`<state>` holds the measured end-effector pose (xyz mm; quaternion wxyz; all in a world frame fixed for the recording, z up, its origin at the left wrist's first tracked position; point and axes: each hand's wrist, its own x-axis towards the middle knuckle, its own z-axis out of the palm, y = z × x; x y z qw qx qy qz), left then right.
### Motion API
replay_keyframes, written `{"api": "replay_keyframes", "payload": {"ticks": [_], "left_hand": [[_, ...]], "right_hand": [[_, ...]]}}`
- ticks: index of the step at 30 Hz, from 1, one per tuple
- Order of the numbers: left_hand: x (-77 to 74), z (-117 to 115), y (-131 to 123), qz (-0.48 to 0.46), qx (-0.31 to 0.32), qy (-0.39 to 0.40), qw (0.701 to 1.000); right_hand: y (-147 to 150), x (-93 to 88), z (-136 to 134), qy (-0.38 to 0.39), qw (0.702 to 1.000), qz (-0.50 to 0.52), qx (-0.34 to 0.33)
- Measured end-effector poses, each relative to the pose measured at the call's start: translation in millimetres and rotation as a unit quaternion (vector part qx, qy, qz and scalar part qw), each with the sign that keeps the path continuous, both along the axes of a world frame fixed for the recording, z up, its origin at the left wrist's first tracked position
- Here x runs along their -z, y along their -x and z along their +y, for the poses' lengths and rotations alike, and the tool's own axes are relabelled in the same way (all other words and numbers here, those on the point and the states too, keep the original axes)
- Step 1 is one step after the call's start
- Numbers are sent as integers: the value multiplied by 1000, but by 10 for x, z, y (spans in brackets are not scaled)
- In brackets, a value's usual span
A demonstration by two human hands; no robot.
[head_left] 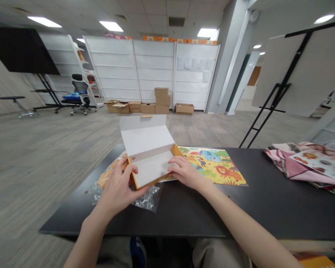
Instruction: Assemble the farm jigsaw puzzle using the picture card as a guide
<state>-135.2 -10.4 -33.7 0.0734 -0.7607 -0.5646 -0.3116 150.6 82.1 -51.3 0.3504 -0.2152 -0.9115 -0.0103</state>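
An orange box with a white inside (pixel 152 165) lies open on the black table (pixel 268 208), its white lid flap (pixel 146 136) standing up behind it. My left hand (pixel 120 188) grips the box's near left corner, fingers curled around the edge. My right hand (pixel 184 171) rests on the box's right side, fingers bent over its rim. Under the box lies a clear plastic bag (pixel 147 199) and a colourful animal picture sheet (pixel 214 165) to the right.
Pink patterned cloth and printed sheets (pixel 304 163) are piled at the table's far right. A black easel with a white board (pixel 279 89) stands behind the table. Cardboard boxes (pixel 162 100) and white shelving line the far wall; an office chair (pixel 78 95) stands at left.
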Motion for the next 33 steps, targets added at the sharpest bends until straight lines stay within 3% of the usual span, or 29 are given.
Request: {"api": "replay_keyframes", "payload": {"ticks": [5,11,15,23,28,33], "left_hand": [[33,13,-52,-12,-19,-19,1000],[76,33,-90,-2,-72,-36,997],[78,39,-127,6,-95,-36,995],[38,30,-204,15,-118,-48,992],[-49,4,-545,25,-137,-49,989],[-39,54,-861,24,-164,15,986]], "right_hand": [[-484,-27,131,28,980,88,177],[-1009,362,306,136,939,-141,283],[-1129,485,289,166,919,-220,282],[-1705,317,220,205,916,-235,251],[-1974,238,199,254,907,-218,257],[-1921,198,144,250,905,-210,273]]}}
